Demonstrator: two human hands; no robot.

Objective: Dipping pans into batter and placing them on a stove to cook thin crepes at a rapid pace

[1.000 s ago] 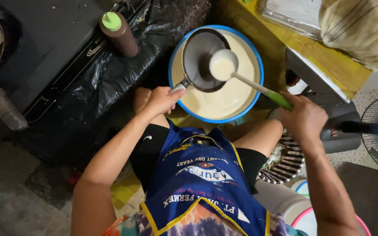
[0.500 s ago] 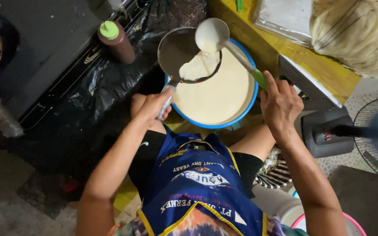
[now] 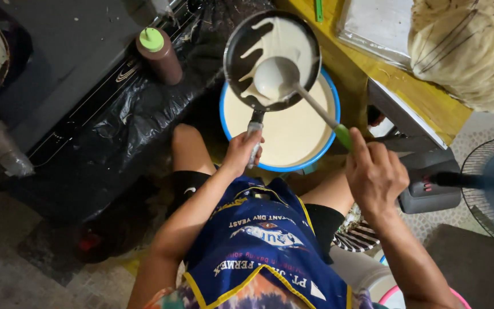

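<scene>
The step in hand looks like coating the pan with batter.

Taking the blue bowl [image 3: 321, 157] of pale batter as landmark, from left to right: a brown bottle [image 3: 160, 54] with a green cap stands well left of the bowl, on black plastic sheeting. The left hand [image 3: 242, 153], at the bowl's near-left rim, is closed round the handle of the dark pan [image 3: 241, 43], which hangs tilted above the bowl's far edge, its inside partly washed white. The ladle [image 3: 275, 77] rests bowl-down in the pan; its green-gripped handle runs back over the bowl to the right hand [image 3: 375, 174], closed on it just right of the bowl.

Next, I judge, the move calls for steady tilting so the batter spreads thin.

Against half a second ago, the pan is higher and more coated, and the ladle has dropped from the pan's rim into it.
</scene>
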